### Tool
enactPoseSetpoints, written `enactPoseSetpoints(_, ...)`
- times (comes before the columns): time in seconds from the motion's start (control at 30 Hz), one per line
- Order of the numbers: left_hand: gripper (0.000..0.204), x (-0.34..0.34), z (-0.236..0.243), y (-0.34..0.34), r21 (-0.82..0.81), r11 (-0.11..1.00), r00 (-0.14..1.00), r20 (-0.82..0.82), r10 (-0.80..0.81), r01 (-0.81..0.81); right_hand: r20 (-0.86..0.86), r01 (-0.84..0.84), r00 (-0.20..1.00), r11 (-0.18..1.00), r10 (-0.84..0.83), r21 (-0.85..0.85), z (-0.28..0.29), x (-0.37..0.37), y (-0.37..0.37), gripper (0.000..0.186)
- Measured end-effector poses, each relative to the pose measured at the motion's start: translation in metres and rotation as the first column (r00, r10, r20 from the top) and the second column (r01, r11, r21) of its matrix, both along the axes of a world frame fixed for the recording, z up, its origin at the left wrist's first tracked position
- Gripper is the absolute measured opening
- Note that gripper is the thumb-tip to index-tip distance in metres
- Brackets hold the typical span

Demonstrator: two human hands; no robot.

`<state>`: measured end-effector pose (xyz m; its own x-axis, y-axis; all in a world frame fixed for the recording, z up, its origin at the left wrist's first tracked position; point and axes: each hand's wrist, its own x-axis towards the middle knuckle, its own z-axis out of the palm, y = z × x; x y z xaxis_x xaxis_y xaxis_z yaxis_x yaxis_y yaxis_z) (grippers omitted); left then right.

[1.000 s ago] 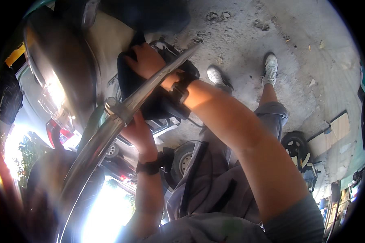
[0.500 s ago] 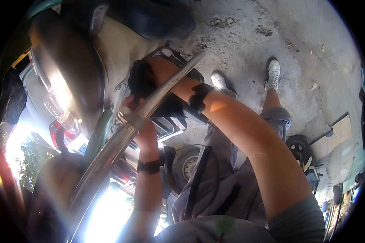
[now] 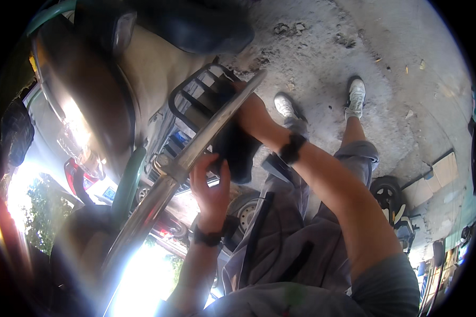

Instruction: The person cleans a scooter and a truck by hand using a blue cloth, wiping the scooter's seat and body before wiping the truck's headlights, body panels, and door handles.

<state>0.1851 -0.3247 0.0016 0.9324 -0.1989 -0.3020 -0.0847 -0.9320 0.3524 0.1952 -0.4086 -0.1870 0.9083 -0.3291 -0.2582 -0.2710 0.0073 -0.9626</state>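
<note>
A shiny metal pole (image 3: 217,124) slants across the view in front of me, with a metal collar (image 3: 170,166) partway along it. Beyond it, my right hand (image 3: 255,117) grips a soft black cloth (image 3: 237,158), which hangs below the hand; the pole hides part of its fingers. My left hand (image 3: 210,190) is just beside the lower edge of the cloth, palm turned up, its fingers curved and apart with nothing seen between them. Behind the cloth and pole is a black tubular rack (image 3: 182,98).
At the left stands a vehicle with a large dark rounded panel (image 3: 90,90). A dark padded seat (image 3: 206,26) is at the top. A wheel (image 3: 247,214) lies beyond my left wrist. Cardboard (image 3: 444,171) rests on the dusty concrete floor (image 3: 322,47) at the right.
My right hand has drawn back from the rack, bringing the black cloth toward me and uncovering the rack's bars. My left hand has come away from the pole's collar, its fingers now spread.
</note>
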Motion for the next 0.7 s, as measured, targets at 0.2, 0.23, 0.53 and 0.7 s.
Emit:
enactPoseSetpoints(0.2,0.026,0.011,-0.011,-0.009,0.069,0.997,0.999,-0.024,0.036,-0.034,-0.108,-0.224,0.970,0.973,0.218,-0.056,-0.010,0.038,0.011,0.036)
enactPoseSetpoints(0.23,0.027,0.006,-0.011,-0.008,0.053,0.996,0.997,-0.028,-0.066,0.067,-0.085,-0.308,0.949,0.950,0.303,-0.047,-0.015,0.026,0.006,0.035)
enactPoseSetpoints(0.53,0.026,-0.013,-0.018,-0.014,0.025,0.926,0.926,-0.036,-0.375,0.376,0.060,-0.158,0.985,0.987,0.159,-0.024,-0.026,0.006,0.007,0.037)
enactPoseSetpoints(0.7,0.019,0.027,-0.024,-0.026,0.098,0.983,0.988,-0.012,-0.157,0.158,-0.127,-0.220,0.973,0.940,0.193,-0.260,-0.050,0.077,0.003,0.030)
